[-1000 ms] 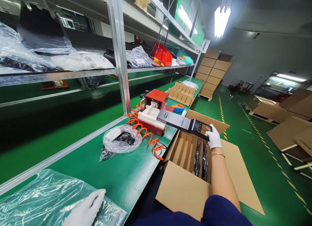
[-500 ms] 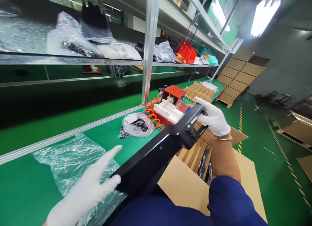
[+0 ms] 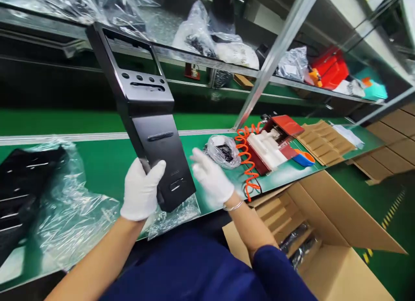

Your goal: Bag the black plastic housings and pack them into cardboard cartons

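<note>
My left hand, in a white glove, grips the lower left edge of a long black plastic housing. The housing is held up at a tilt above the bench. Its upper end has a rectangular window, and a row of round holes and a slot lie below that. Just right of its lower end is my right hand, also gloved, fingers stretched and apart from the housing. Beneath and left of the housing spreads clear plastic film. A second black part lies on the film at the far left.
On the green bench are a plastic bag of small black parts, an orange coiled hose and a red machine with a white fixture. An open cardboard box stands at lower right. A metal shelf post rises behind.
The housing has swung up and left, showing its windowed face. My left hand has closed on its lower edge, while my right hand has let go of the upper end. The view has turned left.
</note>
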`<state>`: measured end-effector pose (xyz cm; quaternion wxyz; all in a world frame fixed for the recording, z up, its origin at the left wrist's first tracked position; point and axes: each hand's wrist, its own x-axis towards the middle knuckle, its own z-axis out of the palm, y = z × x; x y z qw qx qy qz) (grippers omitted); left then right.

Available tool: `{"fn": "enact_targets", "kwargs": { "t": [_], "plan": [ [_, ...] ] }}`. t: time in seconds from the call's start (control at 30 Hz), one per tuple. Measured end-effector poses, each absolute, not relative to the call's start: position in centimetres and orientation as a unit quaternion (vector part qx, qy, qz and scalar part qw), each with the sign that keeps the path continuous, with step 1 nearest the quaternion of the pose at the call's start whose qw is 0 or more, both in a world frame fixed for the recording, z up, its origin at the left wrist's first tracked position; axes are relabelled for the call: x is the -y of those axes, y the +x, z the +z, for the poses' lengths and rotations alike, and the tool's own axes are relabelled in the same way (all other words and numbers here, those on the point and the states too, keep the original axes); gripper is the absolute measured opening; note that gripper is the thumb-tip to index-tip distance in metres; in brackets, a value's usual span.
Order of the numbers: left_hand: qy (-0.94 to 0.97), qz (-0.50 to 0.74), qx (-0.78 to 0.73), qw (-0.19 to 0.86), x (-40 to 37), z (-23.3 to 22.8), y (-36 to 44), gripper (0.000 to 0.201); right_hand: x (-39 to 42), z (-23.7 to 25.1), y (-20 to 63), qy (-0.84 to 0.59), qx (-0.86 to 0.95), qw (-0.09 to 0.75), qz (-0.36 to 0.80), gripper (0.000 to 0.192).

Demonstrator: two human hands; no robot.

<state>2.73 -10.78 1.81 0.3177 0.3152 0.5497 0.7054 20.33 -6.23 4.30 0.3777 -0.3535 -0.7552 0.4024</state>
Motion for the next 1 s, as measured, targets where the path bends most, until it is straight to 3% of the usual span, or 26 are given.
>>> {"fn": "enact_targets", "kwargs": {
  "t": [0.1, 0.23, 0.5, 0.73, 0.87, 1.0],
  "plan": [
    [0.278, 0.744, -0.52, 0.313, 10.6, 2.1, 3.3, 0.043, 8.6, 0.9, 16.6, -0.377, 0.754, 0.362, 0.399, 0.074],
    [0.257, 0.764, -0.512, 0.298, 11.0, 2.4, 4.0, 0.042, 8.7, 0.3, 15.1, -0.391, 0.737, 0.366, 0.412, 0.079],
    [0.293, 0.733, -0.545, 0.284, 10.2, 1.5, 4.0, 0.041, 7.6, 0.7, 16.4, -0.353, 0.748, 0.405, 0.389, 0.052],
    [0.421, 0.689, -0.49, 0.327, 8.1, 0.4, 3.0, 0.049, 7.3, 0.5, 18.1, -0.368, 0.589, 0.487, 0.53, 0.06],
    [0.553, 0.601, -0.49, 0.305, 8.0, 0.5, 4.4, 0.069, 8.0, 0.7, 17.6, -0.418, 0.568, 0.56, 0.435, 0.064],
    [0.549, 0.582, -0.505, 0.324, 8.2, 0.1, 6.2, 0.085, 8.6, 0.9, 17.4, -0.461, 0.615, 0.553, 0.32, 0.064]
  ]
}}
